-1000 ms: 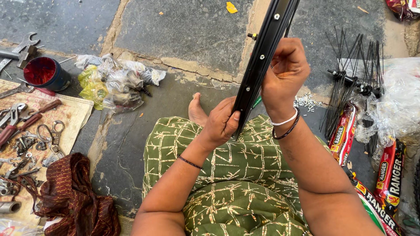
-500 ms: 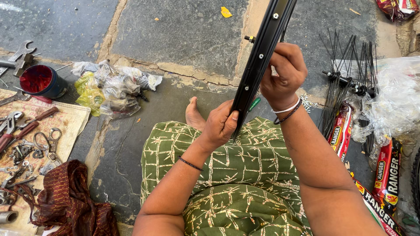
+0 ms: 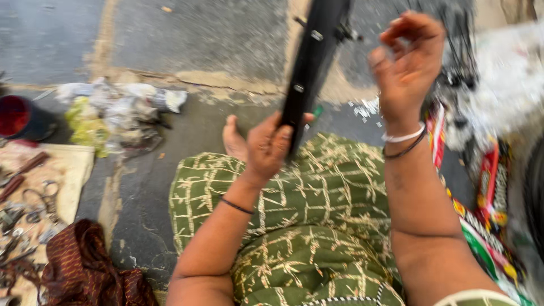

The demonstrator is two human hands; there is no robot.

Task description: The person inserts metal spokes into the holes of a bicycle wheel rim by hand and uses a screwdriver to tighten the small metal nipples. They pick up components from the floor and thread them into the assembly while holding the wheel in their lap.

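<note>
A: What are the largest things here?

B: Grey stone paving (image 3: 187, 39), and on it a seated person whose lap is covered in green patterned cloth (image 3: 317, 198). A bare foot (image 3: 233, 139) shows just past the knee.

A: And the work piece?

B: A black wheel rim (image 3: 311, 62), tilted, its lower end over the lap and its upper part running out of the top of the view. Small fittings show along its face; I see no spokes laced into the part in view, so by my judgement the wheel is far from built.

A: The hands?

B: The left hand (image 3: 269, 144) is closed round the rim's lower end. The right hand (image 3: 409, 68) is raised just beside the rim, apart from it, fingers curled and half open; the blur hides whether it pinches anything small.

A: What lies around?

B: Right of the lap, a bundle of dark spokes (image 3: 459, 62), untouched, and red printed packets (image 3: 490, 187). To the left, crumpled plastic bags (image 3: 116, 116), a red cup (image 3: 20, 116), a board of tools (image 3: 34, 198), a maroon cloth (image 3: 90, 272).
</note>
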